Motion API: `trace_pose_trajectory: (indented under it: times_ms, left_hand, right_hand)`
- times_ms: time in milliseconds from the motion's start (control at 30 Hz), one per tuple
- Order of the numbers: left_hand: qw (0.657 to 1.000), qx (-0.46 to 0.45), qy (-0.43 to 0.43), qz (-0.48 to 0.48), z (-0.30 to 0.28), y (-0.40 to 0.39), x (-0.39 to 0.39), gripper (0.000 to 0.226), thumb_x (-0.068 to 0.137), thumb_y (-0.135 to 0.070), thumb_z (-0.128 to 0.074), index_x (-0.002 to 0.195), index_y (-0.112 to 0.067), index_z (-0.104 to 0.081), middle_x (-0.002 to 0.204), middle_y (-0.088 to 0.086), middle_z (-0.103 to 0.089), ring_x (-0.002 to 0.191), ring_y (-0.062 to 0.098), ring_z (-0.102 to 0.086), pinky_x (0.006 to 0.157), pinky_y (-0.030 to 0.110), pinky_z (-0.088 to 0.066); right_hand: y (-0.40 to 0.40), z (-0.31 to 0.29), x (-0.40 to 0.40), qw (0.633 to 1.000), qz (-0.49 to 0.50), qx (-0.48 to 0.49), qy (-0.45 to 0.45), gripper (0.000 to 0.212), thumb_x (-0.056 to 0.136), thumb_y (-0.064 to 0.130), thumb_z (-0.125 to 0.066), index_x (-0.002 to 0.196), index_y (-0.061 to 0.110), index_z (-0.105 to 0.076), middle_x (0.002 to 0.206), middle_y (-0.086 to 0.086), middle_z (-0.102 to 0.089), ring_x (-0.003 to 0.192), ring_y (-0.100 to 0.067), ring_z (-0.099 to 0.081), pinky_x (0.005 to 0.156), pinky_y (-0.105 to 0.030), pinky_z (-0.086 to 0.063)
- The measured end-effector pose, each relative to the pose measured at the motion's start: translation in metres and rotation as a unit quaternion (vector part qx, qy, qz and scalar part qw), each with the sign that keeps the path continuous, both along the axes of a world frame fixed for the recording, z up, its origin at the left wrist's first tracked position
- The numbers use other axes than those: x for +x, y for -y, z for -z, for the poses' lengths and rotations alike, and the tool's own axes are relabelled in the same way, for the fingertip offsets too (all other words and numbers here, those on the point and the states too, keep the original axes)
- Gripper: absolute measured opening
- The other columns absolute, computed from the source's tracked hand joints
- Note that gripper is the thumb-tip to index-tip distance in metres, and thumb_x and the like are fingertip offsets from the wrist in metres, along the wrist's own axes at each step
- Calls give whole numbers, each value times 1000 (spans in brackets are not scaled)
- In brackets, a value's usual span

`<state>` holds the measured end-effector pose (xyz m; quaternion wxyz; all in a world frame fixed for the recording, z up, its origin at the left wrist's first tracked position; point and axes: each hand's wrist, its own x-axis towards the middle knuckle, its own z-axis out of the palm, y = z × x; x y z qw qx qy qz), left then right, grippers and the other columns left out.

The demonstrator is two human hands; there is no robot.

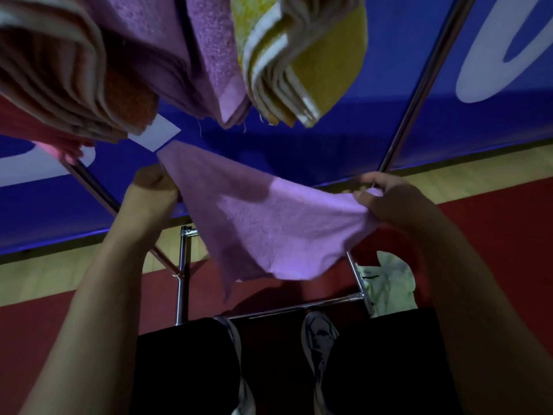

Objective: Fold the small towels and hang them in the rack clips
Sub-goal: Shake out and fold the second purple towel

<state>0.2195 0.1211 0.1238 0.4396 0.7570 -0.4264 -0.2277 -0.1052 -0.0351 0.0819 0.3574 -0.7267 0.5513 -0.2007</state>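
— That lilac towel (269, 223) is terry cloth, isn't it? Nubbly, matt, soft-looking, with a thin raw-looking edge.

— Yes, and the folded purple towel (209, 55) hanging above has the same rough looped pile, with a smoother woven band at its hem. The yellow towel (329, 64) beside it is matt cloth too, with flat pale borders.

— And the orange towel (128, 100)?

— Coarse, fuzzy terry.

— The rack tubes (182, 283) are metal, polished, catching little glints at the joints.

— The blue banner (389, 121) behind looks like smooth sheet material with a slight sheen. The red floor (493, 229) is flat and matt, and the pale strip (74, 274) next to it looks like wood.
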Motion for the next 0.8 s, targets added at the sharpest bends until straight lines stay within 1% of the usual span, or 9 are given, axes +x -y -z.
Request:
trace_pose_trajectory:
  times_ms: [100,200,267,333,433,500,600,700,800]
  left_hand:
    - [1000,6,-17,-5,3,3,-1,33,106,-21,-48,87,-6,-70,82,16,-73,71,18,-71,76,46,-57]
    - [995,-20,-82,-46,6,9,2,38,106,-24,-47,103,10,-63,99,34,-66,85,38,-69,90,57,-56]
    - [983,-53,-143,-105,5,15,3,30,106,-23,-46,101,0,-65,98,21,-70,85,24,-71,95,49,-57]
    - [967,-70,-197,-142,2,18,5,22,107,-20,-44,97,-17,-63,98,1,-69,83,8,-71,98,39,-57]
    - [977,-64,-179,-100,5,15,5,22,105,-20,-47,110,-12,-68,107,5,-75,100,19,-73,101,44,-57]
    - [980,-74,-173,-66,5,11,4,25,108,-18,-45,103,-22,-69,94,-8,-79,92,10,-74,92,35,-60]
    - [971,-83,-222,23,0,13,-2,34,108,-20,-39,112,-23,-72,89,-8,-78,86,11,-74,73,26,-58]
    - [939,-97,-329,2,-1,14,-8,33,97,-5,-33,104,-10,-65,58,-5,-40,51,13,-35,52,26,-34]
    - [957,-45,-277,70,-4,15,-22,35,95,-3,-31,103,-5,-65,56,-3,-28,52,11,-23,51,26,-22]
  right_hand:
    - [-3,-2,3,999,-3,12,49,15,96,14,-65,106,22,-73,94,2,-69,84,-8,-64,66,0,-39]
    - [-3,-15,8,969,84,38,231,17,96,12,-64,97,25,-75,99,-2,-74,92,-15,-68,84,-25,-54]
    - [0,-22,6,945,128,31,299,17,96,14,-63,105,20,-77,106,-8,-75,99,-21,-69,85,-36,-56]
    - [0,-24,6,944,130,67,295,19,97,22,-63,109,14,-76,101,-7,-75,96,-25,-69,84,-39,-55]
    - [-2,-16,7,966,91,144,193,16,95,30,-66,84,20,-73,81,2,-69,86,-22,-65,85,-41,-54]
    - [-1,-12,9,978,71,104,164,16,92,24,-67,78,23,-74,78,4,-70,82,-19,-66,83,-39,-54]
    - [-2,-13,12,972,46,38,228,19,91,20,-62,93,29,-79,91,3,-77,96,-18,-71,87,-36,-55]
    - [-6,-18,17,952,51,36,298,25,99,18,-55,99,28,-78,77,1,-69,72,-20,-62,64,-34,-46]
    - [-13,-23,30,931,33,64,358,22,103,24,-55,106,25,-77,66,-6,-49,60,-25,-38,58,-36,-31]
